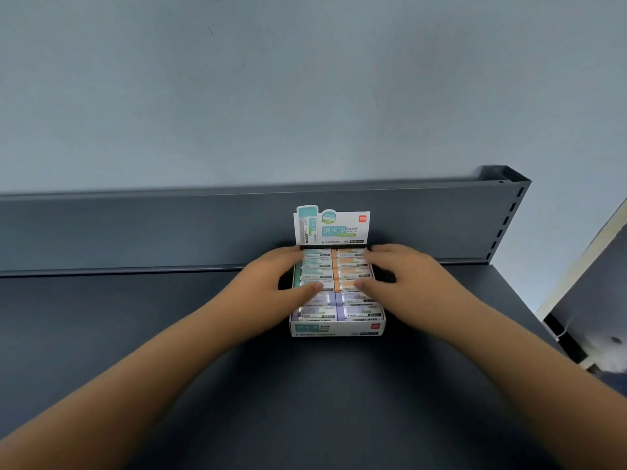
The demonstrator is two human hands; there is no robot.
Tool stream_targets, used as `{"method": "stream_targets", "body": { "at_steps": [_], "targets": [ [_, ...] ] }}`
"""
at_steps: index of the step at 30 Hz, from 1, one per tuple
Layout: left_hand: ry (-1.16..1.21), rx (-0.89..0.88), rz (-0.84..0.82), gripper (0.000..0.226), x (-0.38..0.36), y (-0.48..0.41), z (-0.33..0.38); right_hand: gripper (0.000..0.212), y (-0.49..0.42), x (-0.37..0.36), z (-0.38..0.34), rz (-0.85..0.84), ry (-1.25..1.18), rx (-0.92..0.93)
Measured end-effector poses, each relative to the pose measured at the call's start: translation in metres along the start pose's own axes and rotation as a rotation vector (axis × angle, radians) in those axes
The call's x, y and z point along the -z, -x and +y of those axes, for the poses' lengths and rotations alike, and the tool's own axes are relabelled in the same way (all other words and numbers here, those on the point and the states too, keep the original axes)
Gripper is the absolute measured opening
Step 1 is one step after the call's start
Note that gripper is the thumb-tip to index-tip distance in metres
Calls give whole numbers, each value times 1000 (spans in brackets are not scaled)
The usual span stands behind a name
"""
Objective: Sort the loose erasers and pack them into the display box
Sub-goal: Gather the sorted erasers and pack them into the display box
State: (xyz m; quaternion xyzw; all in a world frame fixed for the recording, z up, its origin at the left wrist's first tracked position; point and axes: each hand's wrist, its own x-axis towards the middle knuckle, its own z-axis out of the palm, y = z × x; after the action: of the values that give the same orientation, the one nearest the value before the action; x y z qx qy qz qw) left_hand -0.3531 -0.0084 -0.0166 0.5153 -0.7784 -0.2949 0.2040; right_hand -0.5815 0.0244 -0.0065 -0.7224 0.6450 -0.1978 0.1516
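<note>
From the head camera, the display box [336, 329] is sitting on a dark grey shelf [169, 334], its far end right against the shelf's back panel [169, 228] and its printed header card [334, 228] standing upright. The erasers are lying inside it in two columns: green-sleeved erasers [317, 264] at the far left, orange-sleeved erasers [353, 266] at the far right, and purple-sleeved erasers [359, 312] filling the near rows. The left hand [281, 279] is lying over the box's left wall. Its grip is slack, with fingers stretched toward the far corner and the thumb resting on the erasers. The right hand [403, 276] is doing the same over the right wall — fingers extended, thumb touching the orange row. Neither grip is closing round anything, though the picture is blurred.
</note>
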Motion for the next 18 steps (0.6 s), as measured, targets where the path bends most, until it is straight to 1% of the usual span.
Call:
{"method": "stream_targets", "body": {
  "at_steps": [1,2,3,5,7,11,13,16,18],
  "targets": [
    [184,69,57,23,-3,2,3,25,1,0,1,24,-121,-93],
    [342,157,108,9,-5,5,7,18,2,-2,1,23,-249,-193],
    [459,237,137,7,-8,8,10,15,3,-4,1,-9,-362,-280],
    [608,343,132,17,-11,10,11,15,5,-11,-1,-85,-512,-381],
    [646,367,114,18,-11,13,14,20,7,-16,-3,-86,-601,-410],
    [664,381,107,19,-12,17,18,24,10,-18,-6,-68,-653,-424],
    [710,406,104,21,-11,19,21,23,9,-15,-6,-70,-690,-461],
    [809,470,185,24,-9,24,26,20,7,-8,-7,-18,-771,-538],
    [838,501,214,25,-9,28,29,20,9,-6,-8,20,-792,-547]
  ]
}}
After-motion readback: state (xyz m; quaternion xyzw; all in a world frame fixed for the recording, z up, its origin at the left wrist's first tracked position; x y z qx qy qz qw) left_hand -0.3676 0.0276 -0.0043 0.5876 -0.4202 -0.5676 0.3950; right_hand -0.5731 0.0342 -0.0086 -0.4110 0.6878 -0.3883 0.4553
